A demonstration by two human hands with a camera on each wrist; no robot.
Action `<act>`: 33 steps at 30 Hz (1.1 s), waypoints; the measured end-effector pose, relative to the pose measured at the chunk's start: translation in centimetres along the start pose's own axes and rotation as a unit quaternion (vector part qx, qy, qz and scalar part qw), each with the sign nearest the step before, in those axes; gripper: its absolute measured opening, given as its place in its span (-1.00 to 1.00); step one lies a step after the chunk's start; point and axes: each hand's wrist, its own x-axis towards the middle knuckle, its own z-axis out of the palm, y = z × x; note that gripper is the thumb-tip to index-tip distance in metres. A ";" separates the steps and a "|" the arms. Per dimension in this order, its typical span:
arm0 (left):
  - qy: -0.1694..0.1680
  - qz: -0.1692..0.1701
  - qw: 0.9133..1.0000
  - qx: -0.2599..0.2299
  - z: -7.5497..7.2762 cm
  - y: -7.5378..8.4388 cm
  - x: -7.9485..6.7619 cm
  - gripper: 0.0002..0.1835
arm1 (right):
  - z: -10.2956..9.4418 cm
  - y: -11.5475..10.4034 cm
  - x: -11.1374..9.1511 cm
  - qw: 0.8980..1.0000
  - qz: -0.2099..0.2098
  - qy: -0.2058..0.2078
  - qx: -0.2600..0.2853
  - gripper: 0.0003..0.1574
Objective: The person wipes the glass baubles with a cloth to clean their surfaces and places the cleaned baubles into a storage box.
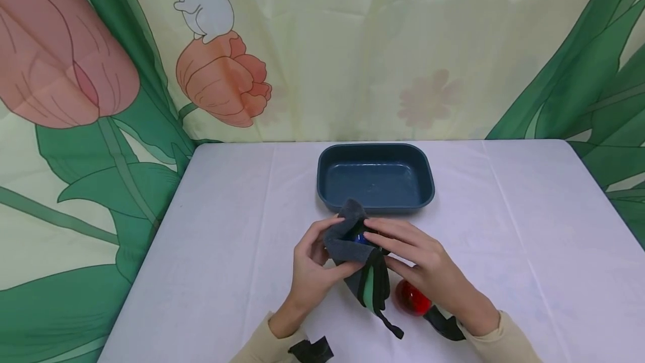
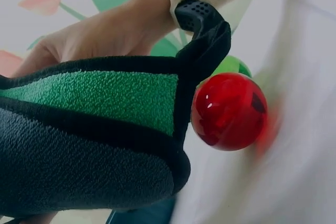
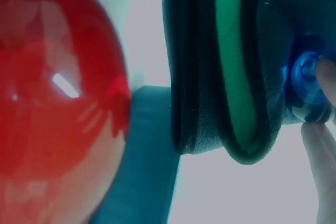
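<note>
My left hand (image 1: 322, 265) grips a folded grey cloth (image 1: 350, 251) with green inner side and black edging, fingers at its far side and thumb across the near side. Within the fold sits a glossy blue ball (image 3: 304, 85), mostly wrapped; only a small patch shows in the head view. The fingers of my right hand (image 1: 423, 256) hold the ball from the right, fingertips on its surface in the right wrist view. A black-edged strap end hangs from the cloth toward the table front. Below my right hand rests a glossy red ball (image 1: 412, 297).
Just beyond the hands stands a dark blue rectangular tub (image 1: 375, 206). A green ball (image 2: 233, 65) shows partly behind the red one in the left wrist view. The white-covered table (image 1: 221, 251) meets a printed curtain (image 1: 353, 60) at its far edge.
</note>
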 end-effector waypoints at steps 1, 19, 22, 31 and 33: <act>0.000 -0.004 1.000 0.000 0.0 0.0 0.0 -0.32 | 0.1 0.0 0.0 1.000 -0.001 -0.001 0.002 -0.43; -0.001 -0.034 0.999 -0.005 0.3 -0.5 -0.2 -0.26 | 0.3 -0.3 0.1 0.983 0.171 -0.029 0.055 -0.10; 0.006 -0.032 0.999 -0.006 0.3 -0.7 -0.1 -0.27 | 0.2 -0.2 0.1 0.983 0.173 -0.042 0.045 -0.09; 0.010 -0.019 1.000 -0.007 0.1 -0.8 0.0 -0.28 | -0.1 -0.2 0.1 0.988 0.134 -0.059 -0.054 0.04; 0.010 -0.026 1.000 -0.009 0.2 -0.7 0.1 -0.27 | 0.0 -0.1 0.1 0.990 0.120 -0.054 -0.053 0.05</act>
